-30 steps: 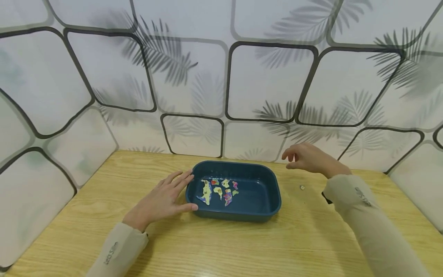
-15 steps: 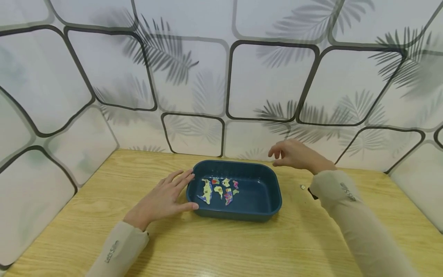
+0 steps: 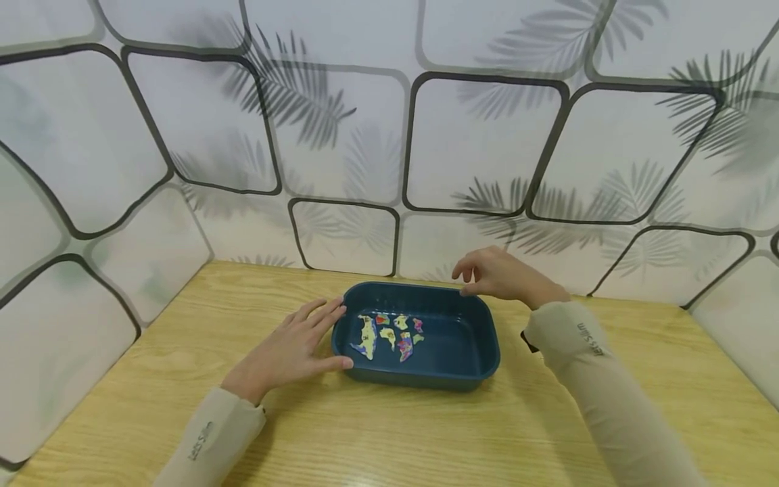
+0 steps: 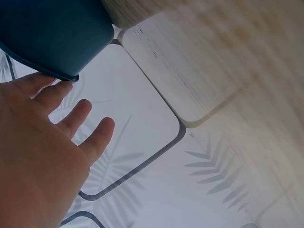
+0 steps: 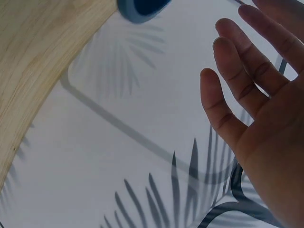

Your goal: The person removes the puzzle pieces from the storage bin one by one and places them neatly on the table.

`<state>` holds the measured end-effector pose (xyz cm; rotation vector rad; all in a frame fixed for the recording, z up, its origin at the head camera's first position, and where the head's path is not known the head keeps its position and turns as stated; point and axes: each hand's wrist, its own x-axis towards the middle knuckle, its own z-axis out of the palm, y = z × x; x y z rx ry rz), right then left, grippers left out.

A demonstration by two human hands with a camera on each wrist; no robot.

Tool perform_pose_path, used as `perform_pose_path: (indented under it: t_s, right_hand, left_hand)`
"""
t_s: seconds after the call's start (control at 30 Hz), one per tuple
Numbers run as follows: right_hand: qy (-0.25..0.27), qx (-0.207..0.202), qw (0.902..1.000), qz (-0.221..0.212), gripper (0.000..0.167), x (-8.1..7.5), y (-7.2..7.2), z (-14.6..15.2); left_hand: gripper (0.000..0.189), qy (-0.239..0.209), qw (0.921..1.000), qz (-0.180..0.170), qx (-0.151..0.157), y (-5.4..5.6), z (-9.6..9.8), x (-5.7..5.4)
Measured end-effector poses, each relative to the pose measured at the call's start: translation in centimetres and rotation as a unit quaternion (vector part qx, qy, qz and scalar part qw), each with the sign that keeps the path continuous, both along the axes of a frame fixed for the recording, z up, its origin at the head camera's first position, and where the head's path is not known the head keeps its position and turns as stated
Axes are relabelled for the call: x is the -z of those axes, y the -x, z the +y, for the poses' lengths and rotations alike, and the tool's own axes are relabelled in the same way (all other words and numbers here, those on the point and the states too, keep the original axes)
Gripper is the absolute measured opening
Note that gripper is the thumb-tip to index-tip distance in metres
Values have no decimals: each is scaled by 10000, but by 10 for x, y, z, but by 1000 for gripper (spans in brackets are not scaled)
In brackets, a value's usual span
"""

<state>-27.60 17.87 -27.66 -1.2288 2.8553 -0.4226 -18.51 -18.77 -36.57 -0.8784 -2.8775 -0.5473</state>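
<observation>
A dark blue rectangular basin (image 3: 420, 380) sits on the wooden table. Flat, irregular colourful pieces lie in its left half, the largest a cream-and-blue one (image 3: 368, 338); a pink-and-purple piece (image 3: 406, 346) is among the smaller ones. My left hand (image 3: 289, 355) rests spread at the basin's left end, fingertips and thumb on the rim; the left wrist view shows its fingers (image 4: 59, 95) against the basin's edge. Above the back right rim hovers my right hand (image 3: 502, 276), its fingers loosely bent. Nothing shows between these fingers (image 5: 237, 73) in the right wrist view.
Patterned white wall panels (image 3: 341, 233) with dark outlines and leaf prints rise behind the table and on both sides. Bare wooden tabletop (image 3: 377, 433) lies in front of the basin. A dark band (image 3: 531, 341) shows at the right cuff.
My right hand has moved left, from beyond the basin's right side to over its back right rim. A small piece on the table to the right is now hidden. The left hand stays put.
</observation>
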Motion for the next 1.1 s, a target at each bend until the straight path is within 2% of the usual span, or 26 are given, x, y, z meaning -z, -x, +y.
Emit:
perform_pose_path:
  t_s: [0.17,0.67,0.93,1.1]
  right_hand:
    - [59,-164,9998,-34,18,2,0,-12]
    - [-72,-406,9991,-124,26,12,0,-50]
    - [-89,-397,9987,-293,29,22,0,-65]
    - [-131,-356,9975,-602,33,27,-2,-74]
  left_hand:
    - [92,54,10000,42,32,-1,1,-2]
    - [90,35,10000,-8,14,0,2,1]
    - [91,48,10000,-22,3,0,2,1]
    - [91,50,10000,8,22,0,1,2]
